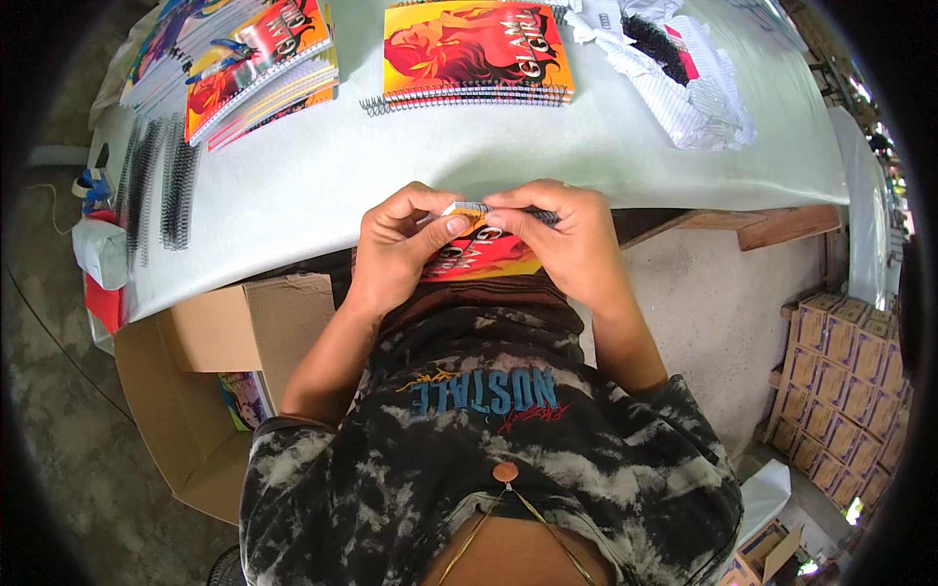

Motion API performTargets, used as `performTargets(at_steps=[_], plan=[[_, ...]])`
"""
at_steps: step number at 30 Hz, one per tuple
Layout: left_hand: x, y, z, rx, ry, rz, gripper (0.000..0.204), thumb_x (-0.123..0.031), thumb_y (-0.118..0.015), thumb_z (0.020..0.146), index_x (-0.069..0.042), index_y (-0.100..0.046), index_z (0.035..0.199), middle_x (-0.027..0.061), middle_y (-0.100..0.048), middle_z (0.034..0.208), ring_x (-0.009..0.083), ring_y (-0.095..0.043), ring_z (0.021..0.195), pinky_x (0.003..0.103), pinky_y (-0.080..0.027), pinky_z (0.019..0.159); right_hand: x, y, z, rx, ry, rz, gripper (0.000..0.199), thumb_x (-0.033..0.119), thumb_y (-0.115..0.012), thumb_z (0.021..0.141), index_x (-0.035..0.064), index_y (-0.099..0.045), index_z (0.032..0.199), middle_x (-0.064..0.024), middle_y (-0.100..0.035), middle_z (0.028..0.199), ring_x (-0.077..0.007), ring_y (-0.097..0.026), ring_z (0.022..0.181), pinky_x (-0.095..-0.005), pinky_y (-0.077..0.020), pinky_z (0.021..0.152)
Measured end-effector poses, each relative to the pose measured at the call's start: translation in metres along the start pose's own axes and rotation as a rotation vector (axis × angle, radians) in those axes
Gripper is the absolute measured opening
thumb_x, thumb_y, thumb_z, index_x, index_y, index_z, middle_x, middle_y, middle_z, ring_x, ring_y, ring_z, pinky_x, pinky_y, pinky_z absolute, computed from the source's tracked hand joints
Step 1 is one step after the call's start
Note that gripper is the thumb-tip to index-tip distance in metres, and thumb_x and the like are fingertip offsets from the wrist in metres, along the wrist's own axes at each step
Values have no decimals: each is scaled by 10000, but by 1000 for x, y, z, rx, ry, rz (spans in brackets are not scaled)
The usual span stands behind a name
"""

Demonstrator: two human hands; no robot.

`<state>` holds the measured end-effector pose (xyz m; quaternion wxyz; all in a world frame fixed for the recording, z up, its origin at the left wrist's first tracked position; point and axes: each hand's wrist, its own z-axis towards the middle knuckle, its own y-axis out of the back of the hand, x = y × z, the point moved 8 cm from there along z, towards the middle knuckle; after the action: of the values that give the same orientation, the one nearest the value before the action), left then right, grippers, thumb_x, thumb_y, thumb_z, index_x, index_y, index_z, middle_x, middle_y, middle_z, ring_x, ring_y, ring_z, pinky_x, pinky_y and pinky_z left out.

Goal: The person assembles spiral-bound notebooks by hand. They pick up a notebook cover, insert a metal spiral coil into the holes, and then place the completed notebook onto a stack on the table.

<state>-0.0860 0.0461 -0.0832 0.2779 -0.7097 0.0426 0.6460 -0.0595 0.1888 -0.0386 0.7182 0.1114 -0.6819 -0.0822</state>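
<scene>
A notebook [500, 262] with a red and yellow cover rests against my lap at the table's edge, its page edge raised between my two hands. My left hand [399, 239] pinches one corner of it between thumb and fingers. Close beside, my right hand [570, 230] is closed at the same edge, thumb pressed on the cover. A dark spiral binding coil [541, 216] shows under the right fingers; how far it runs through the page holes is hidden by my fingers.
On the pale-covered table [313, 195] lie a stack of coil-bound notebooks [479, 54], loose covered books [259, 68], several black coils [176, 186] and crumpled striped paper [699, 103] around more coils. An open cardboard box [161, 410] stands at left, stacked cartons [840, 391] at right.
</scene>
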Motion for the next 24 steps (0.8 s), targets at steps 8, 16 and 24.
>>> performTargets(at_steps=[8,16,24], plan=[[1,1,0,16,-39,-12,116,13,-610,811,7,-594,926,59,-613,889,102,-581,831,233,-473,748,4,-1,-1,-22,32,-73,181,-9,-693,673,15,-615,834,-94,-610,773,-206,-593,716,-293,-451,628],[2,1,-2,26,-63,-18,122,19,-610,808,10,-593,928,67,-604,894,106,-576,835,238,-470,754,27,4,-3,-239,218,-191,205,-11,-682,678,33,-619,869,-86,-604,755,-195,-570,696,-316,-441,624],[-11,-5,-3,69,-141,-1,128,22,-632,782,4,-603,905,68,-611,867,124,-573,827,246,-457,753,2,-3,-6,-31,12,-10,353,273,-554,868,-7,-541,1084,-178,-612,754,-285,-603,662,-372,-460,668]])
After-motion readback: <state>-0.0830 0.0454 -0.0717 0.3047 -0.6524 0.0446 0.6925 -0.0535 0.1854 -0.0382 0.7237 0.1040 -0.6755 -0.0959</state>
